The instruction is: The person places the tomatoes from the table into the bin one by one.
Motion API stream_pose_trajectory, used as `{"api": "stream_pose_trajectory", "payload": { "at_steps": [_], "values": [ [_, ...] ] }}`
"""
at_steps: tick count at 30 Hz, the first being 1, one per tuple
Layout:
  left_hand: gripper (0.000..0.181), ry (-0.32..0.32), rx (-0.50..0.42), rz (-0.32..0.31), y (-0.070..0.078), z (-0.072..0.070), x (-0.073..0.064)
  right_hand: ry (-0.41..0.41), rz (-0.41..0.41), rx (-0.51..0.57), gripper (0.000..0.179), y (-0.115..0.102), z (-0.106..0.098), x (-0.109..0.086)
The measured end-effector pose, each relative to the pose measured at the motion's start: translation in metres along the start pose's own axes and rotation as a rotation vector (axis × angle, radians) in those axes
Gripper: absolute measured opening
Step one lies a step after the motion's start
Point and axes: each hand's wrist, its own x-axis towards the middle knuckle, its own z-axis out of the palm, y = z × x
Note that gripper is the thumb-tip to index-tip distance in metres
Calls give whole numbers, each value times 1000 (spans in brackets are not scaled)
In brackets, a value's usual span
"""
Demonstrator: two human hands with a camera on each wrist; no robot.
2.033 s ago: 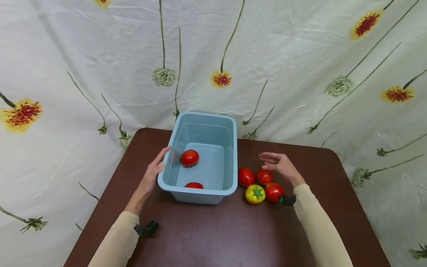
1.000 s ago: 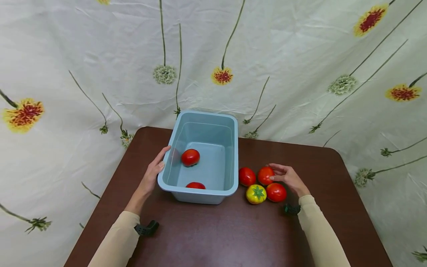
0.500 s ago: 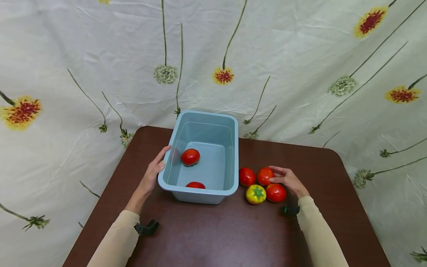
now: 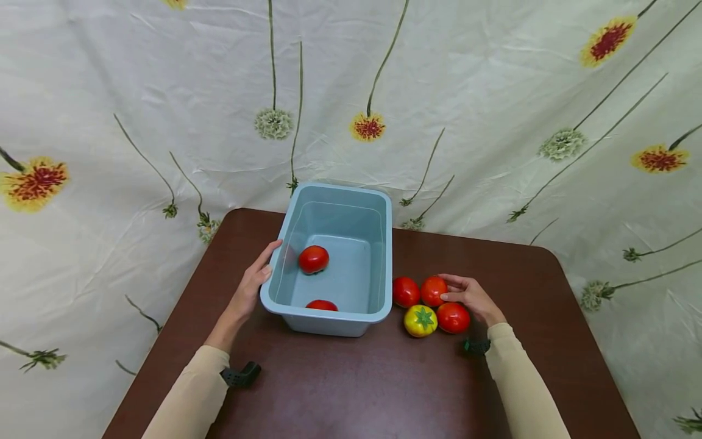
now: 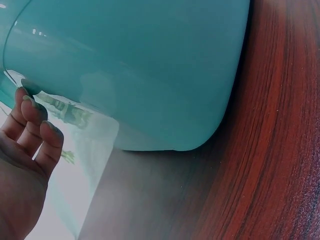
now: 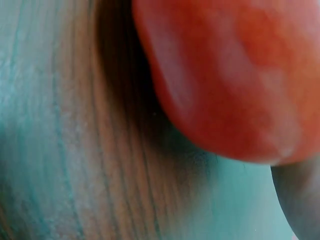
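Observation:
My left hand (image 4: pixel 247 294) holds the left rim of a light blue plastic bin (image 4: pixel 386 256). In the left wrist view, its curled fingers (image 5: pixel 49 142) meet the bin's rim; the thumb is hidden there. Inside the bin lie two red tomatoes, one (image 4: pixel 314 260) at the left and another (image 4: pixel 322 305) partly hidden by the front wall. To the right of the bin, my right hand (image 4: pixel 468 297) pinches a red tomato (image 4: pixel 433 290) between thumb and fingers. A blurred red tomato (image 6: pixel 230 75) fills the upper right of the right wrist view; which one, I cannot tell.
Grouped closely around the pinched tomato are a red tomato (image 4: pixel 406 292) beside the bin, a yellow tomato (image 4: pixel 420 321) with a green star-shaped top, and a red tomato (image 4: pixel 453 317) in front. All rest on a dark brown table (image 4: pixel 351 390). A flowered cloth (image 4: pixel 482 110) hangs behind.
My right hand has come down from above the tomatoes and taken hold of the back right one, shifting it slightly left. The left hand and the bin have stayed in place.

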Motion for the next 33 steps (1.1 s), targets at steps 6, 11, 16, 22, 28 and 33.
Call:
{"api": "stream_pose_trajectory", "payload": {
  "at_steps": [6,11,16,22,28,33],
  "values": [
    [55,-2,2,18,-1,0,0,6,-36,29,62,-7,3,5],
    [54,-22,-12,48,-2,-1,0,16,-63,85,61,-15,6,9],
    [53,-8,-23,32,-2,-1,1,-3,-96,94,61,-23,8,14],
    [53,-3,-29,22,-2,-2,3,-31,-140,132,59,-35,12,17],
    [53,-4,-24,25,-3,-2,4,-30,-187,144,57,-48,14,20],
    [53,-4,-12,24,-3,-3,4,-39,-207,135,57,-56,15,22]
  ]
}}
